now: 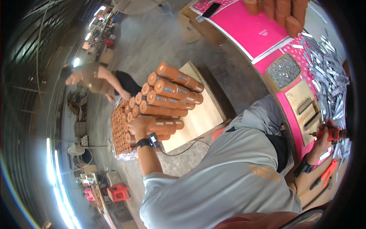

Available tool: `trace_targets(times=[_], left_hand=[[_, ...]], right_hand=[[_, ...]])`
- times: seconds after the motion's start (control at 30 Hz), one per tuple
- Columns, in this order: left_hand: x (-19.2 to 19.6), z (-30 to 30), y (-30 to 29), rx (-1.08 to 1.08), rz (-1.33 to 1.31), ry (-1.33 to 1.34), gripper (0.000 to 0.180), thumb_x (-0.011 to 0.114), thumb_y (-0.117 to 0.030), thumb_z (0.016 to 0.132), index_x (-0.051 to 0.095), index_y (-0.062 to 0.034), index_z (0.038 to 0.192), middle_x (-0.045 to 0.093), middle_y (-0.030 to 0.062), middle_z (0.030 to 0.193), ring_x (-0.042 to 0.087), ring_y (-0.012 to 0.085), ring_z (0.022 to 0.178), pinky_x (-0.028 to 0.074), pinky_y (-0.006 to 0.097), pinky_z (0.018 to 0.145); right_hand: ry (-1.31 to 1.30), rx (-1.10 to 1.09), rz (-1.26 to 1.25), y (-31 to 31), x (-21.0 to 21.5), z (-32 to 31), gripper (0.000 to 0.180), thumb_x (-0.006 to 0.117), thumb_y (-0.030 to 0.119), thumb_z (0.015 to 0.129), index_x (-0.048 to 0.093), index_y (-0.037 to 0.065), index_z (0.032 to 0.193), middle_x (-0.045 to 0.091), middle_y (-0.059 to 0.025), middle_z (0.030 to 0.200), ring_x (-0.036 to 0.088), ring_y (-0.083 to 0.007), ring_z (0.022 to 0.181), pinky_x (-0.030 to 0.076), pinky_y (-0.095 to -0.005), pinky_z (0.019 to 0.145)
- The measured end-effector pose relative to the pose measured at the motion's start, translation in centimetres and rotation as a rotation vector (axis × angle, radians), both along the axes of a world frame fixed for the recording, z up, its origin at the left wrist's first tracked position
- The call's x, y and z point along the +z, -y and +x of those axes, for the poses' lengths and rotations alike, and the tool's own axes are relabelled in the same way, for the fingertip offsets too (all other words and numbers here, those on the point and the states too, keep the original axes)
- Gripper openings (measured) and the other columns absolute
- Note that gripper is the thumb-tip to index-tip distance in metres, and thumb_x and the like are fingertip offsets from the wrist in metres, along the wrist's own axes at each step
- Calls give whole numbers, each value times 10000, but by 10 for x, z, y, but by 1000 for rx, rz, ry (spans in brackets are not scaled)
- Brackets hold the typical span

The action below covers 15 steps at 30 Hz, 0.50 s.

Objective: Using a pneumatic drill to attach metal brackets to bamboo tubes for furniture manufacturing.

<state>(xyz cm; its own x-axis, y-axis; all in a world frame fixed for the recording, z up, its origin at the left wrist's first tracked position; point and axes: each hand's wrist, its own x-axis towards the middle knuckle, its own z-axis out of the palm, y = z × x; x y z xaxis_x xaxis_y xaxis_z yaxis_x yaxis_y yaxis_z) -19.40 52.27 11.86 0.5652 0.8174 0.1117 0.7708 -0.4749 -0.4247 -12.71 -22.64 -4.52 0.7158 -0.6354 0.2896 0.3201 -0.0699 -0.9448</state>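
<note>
My left hand (140, 126) closes round the end of an orange-brown cylinder (164, 124) low in a stack; part of its grip is hidden. Such cylinders (167, 88) lie in layers on a pale wooden board (188, 131), several bearing small metal strips. At the far right, my right hand (323, 140) is wrapped round a red power drill (335, 133). Just left of the drill, a wooden jig board (297, 95) with two dark slotted bars rests on the pink-covered table (263, 32).
Loose metal strips (329, 72) heap along the table's right side, beside a tray of small metal fasteners (283, 72). Red-handled pliers (328, 173) lie nearer me. More cylinders (282, 13) stand at the far end, by a phone (211, 10). Another person (97, 78) bends beyond the stack.
</note>
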Motion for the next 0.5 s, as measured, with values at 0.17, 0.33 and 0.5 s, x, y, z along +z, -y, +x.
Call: trace_targets(times=[0.17, 0.33, 0.5], left_hand=[[56, 33, 29, -496, 44, -12, 571, 753, -453, 803, 678, -25, 1172, 724, 171, 1054, 710, 313, 928, 559, 429, 750], [82, 115, 140, -826, -727, 377, 511, 804, -314, 809, 649, -11, 1190, 728, 179, 1003, 714, 298, 913, 549, 388, 791], [69, 200, 285, -1333, -897, 192, 453, 809, -247, 806, 668, -7, 1164, 711, 185, 1054, 692, 327, 976, 532, 392, 850]], right_hand=[[-123, -83, 27, -11, -10, -13, 386, 671, 174, 886, 593, 42, 1240, 642, -46, 1079, 598, -119, 869, 482, -255, 738], [64, 72, 108, -60, 49, 10, 390, 566, -67, 771, 541, 6, 1154, 650, -123, 1003, 640, -131, 767, 514, -254, 651], [-11, 71, 41, -63, 70, -1, 300, 610, -30, 790, 595, 1, 1088, 652, -59, 940, 612, -119, 842, 513, -291, 768]])
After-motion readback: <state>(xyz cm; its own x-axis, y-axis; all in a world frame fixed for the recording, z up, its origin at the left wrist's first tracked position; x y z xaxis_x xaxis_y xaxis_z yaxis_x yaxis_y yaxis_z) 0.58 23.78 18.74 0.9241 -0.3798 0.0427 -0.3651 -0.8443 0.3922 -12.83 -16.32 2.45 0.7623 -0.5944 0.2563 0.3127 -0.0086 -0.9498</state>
